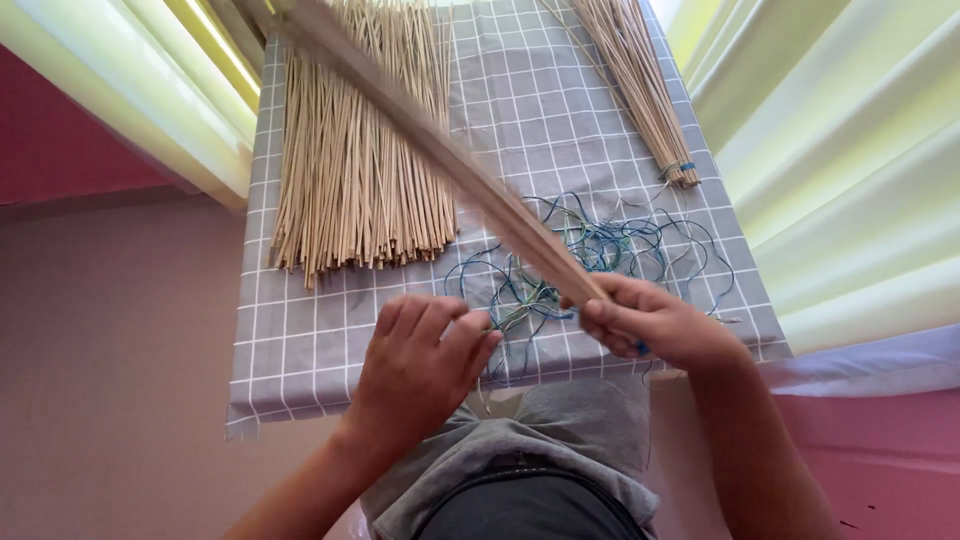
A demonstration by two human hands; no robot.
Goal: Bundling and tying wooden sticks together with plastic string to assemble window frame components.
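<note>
Straw-coloured bundle of sticks [440, 150] in right hand [655, 325]; left hand [425, 360] beside thread [600, 250].

a right hand [655, 325] grips the near end of a bundle of thin tan sticks [450, 150], which slants up toward the far left corner of a grey checked cloth [300, 350]. the left hand [420, 360] hovers curled near the cloth's near edge, beside tangled blue and green threads [600, 250]. loose sticks [350, 160] lie at the far left, and a tied bunch [640, 90] lies at the far right.
</note>
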